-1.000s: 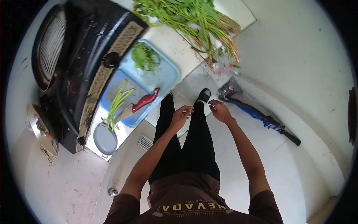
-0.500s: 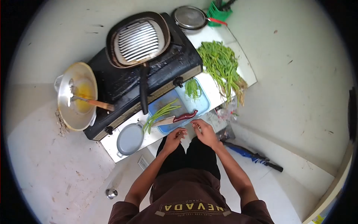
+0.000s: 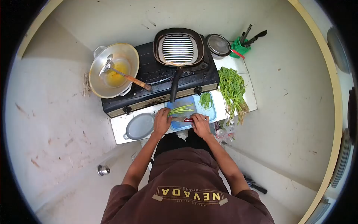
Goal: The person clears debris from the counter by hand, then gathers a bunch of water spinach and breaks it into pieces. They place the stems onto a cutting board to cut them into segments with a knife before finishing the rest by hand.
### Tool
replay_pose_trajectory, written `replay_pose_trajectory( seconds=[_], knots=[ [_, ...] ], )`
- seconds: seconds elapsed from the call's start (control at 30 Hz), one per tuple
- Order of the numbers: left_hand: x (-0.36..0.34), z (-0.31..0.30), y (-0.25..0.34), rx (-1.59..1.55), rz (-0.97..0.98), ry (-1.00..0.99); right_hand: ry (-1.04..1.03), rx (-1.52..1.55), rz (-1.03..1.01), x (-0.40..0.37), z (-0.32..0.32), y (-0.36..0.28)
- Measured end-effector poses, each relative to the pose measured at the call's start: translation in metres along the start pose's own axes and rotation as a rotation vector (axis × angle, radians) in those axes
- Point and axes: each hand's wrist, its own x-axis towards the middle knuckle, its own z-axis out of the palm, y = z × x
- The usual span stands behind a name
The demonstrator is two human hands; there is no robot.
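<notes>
My left hand (image 3: 162, 120) is closed on the left end of some long green stalks (image 3: 182, 109) above a blue tray (image 3: 182, 126). The dark red handle of a knife (image 3: 188, 120) lies under the fingers of my right hand (image 3: 201, 124), which are wrapped round it. Its blade points left, toward my left hand, just below the stalks. In the tray's right compartment sits a small heap of green leaves (image 3: 205, 100). To the right, a large bunch of leafy greens (image 3: 232, 87) rests on the white tiled counter (image 3: 250, 89).
Behind the tray is a black stove (image 3: 149, 72) bearing a grill pan (image 3: 179, 48) with its handle toward me. A large pot (image 3: 97, 74) with a ladle stands at left. A grey oval plate (image 3: 140, 126) lies left of my left hand; a green knife holder (image 3: 239, 47) is at the back right.
Both hands have moved forward to the tray. My left hand has taken hold of the stalks, and my right hand has taken hold of the knife handle. The camera view has shifted and turned.
</notes>
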Motion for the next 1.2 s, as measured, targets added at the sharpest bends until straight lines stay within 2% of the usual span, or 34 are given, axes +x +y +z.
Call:
replay_pose_trajectory(
  seconds=[0.1, 0.23, 0.4, 0.6, 0.8, 0.9, 1.2],
  knots=[
    [0.009, 0.014, -0.012, 0.127, 0.029, -0.095, -0.075, -0.078, -0.081, 0.005, 0.007, 0.014],
    [0.02, 0.029, -0.018, 0.297, 0.037, -0.216, -0.124, 0.098, -0.12, 0.005, -0.014, 0.031],
    [0.024, 0.032, -0.004, 0.376, 0.14, -0.178, -0.182, 0.28, -0.06, -0.016, -0.034, 0.06],
    [0.04, 0.044, 0.0, 0.304, 0.109, -0.198, -0.097, 0.457, 0.007, -0.04, -0.046, 0.082],
    [0.047, 0.038, 0.004, 0.129, -0.033, -0.155, -0.072, 0.546, 0.087, -0.047, -0.042, 0.097],
    [0.047, 0.033, 0.007, 0.081, -0.077, -0.062, -0.065, 0.56, 0.102, -0.046, -0.038, 0.102],
    [0.049, 0.013, 0.017, -0.033, -0.069, -0.044, -0.001, 0.594, 0.19, -0.048, -0.034, 0.115]
  ],
)
